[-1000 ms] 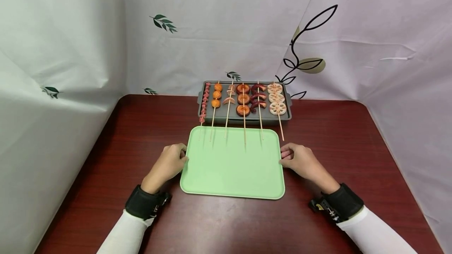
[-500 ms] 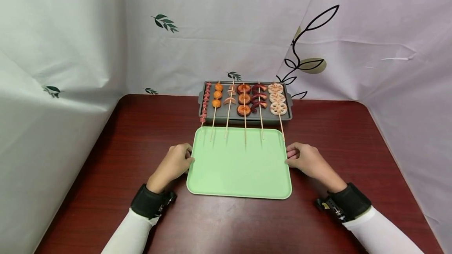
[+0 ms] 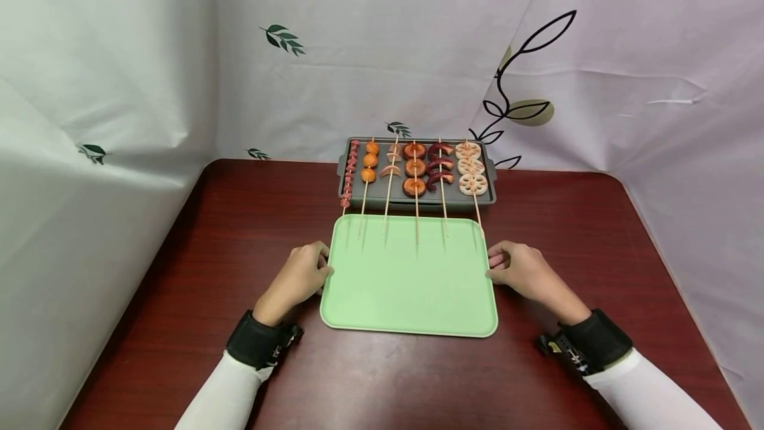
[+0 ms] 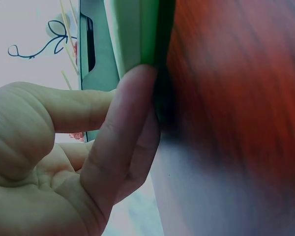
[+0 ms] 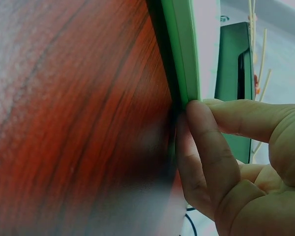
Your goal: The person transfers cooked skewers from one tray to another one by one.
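A leaf-printed sheet (image 3: pixel 382 52) backs the red-brown bench (image 3: pixel 382 383). Your left hand (image 3: pixel 298 274) and right hand (image 3: pixel 520 271) pinch the green tray (image 3: pixel 412 284) by opposite sides, fingers narrow, before the grill (image 3: pixel 456 202) of skewers (image 3: pixel 414 186). Step in hand, apparently: tray positioning; next move calls for even support. No readable writing.

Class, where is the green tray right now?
In the head view, the tray is just in front of the grill, between the left hand and right hand.

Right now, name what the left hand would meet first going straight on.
The left hand would most likely meet the green tray first, since its fingers pinch the tray's edge; depth beyond is unclear.
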`<state>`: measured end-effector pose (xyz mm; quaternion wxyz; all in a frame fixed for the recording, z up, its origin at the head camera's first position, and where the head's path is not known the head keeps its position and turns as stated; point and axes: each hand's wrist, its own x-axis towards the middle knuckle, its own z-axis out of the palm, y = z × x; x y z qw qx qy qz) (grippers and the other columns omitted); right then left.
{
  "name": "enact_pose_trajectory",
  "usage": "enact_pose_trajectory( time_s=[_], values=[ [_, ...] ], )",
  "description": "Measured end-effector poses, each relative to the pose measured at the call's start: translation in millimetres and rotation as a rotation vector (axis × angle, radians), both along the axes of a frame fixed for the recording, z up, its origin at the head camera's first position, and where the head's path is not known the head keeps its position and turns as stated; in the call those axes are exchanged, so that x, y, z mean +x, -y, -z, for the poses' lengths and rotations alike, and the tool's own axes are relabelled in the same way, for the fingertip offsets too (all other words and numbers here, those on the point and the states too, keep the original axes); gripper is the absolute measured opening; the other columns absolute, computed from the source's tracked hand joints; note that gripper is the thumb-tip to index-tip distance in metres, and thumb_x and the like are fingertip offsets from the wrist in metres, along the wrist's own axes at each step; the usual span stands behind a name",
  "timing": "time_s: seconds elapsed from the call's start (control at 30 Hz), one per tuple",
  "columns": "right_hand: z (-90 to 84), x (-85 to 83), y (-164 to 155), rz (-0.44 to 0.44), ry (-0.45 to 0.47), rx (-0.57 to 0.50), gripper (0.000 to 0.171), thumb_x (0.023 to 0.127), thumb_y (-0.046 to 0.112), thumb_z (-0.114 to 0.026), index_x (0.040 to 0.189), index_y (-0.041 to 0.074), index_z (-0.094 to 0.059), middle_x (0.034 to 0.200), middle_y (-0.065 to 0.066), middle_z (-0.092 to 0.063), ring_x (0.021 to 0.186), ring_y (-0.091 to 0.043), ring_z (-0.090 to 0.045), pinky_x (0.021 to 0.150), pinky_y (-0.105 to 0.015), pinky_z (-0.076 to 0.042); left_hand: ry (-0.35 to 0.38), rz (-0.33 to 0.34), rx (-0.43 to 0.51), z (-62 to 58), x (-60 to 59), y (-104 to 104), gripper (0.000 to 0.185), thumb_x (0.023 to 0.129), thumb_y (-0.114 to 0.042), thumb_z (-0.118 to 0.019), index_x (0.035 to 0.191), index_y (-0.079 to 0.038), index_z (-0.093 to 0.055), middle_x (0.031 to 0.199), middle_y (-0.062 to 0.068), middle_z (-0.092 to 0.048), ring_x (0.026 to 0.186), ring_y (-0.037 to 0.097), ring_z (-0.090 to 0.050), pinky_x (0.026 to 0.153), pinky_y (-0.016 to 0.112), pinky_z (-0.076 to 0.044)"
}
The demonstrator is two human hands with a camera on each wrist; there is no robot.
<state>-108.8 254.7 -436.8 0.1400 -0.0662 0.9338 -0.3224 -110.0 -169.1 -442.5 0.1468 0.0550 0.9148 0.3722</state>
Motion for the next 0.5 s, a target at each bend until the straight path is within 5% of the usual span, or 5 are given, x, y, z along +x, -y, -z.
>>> enact_pose_trajectory(
  time_s=[0.5],
  values=[
    [-1.1,0.0,-4.6,0.002,-0.004,-0.005,0.032,0.088,0.014,-0.079,0.114,-0.002,-0.068,0.098,-0.008,-0.071,0.087,-0.017,-0.065,0.068,-0.024,-0.054,0.011,-0.004,0.021,0.3,-0.6,-4.7,0.027,0.098,0.001,-0.065,0.123,0.009,-0.06,0.087,0.015,-0.063,0.055,0.017,-0.063,0.051,0.028,-0.06]
  ],
)
